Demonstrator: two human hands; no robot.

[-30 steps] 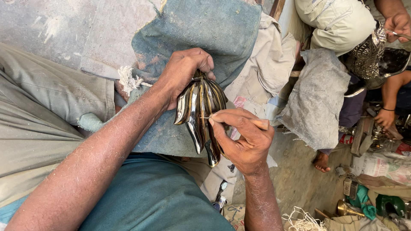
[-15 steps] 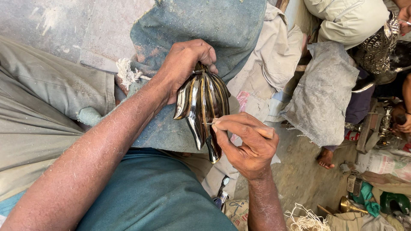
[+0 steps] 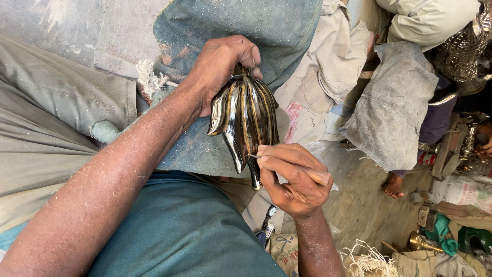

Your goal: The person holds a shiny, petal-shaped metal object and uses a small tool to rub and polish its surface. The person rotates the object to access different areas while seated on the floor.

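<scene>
Gripping the glossy dark ribbed metal leaf-shaped piece [image 3: 246, 120] by its top, left hand [image 3: 223, 66] unchanged; right hand [image 3: 294, 177] still pinches a thin pointed tool [image 3: 254, 156] against its lower ribs, shifted slightly lower.

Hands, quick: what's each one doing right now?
Left hand: closed on the top of the shiny ribbed metal piece.
Right hand: closed, pinching a thin pointed tool against the piece.
</scene>
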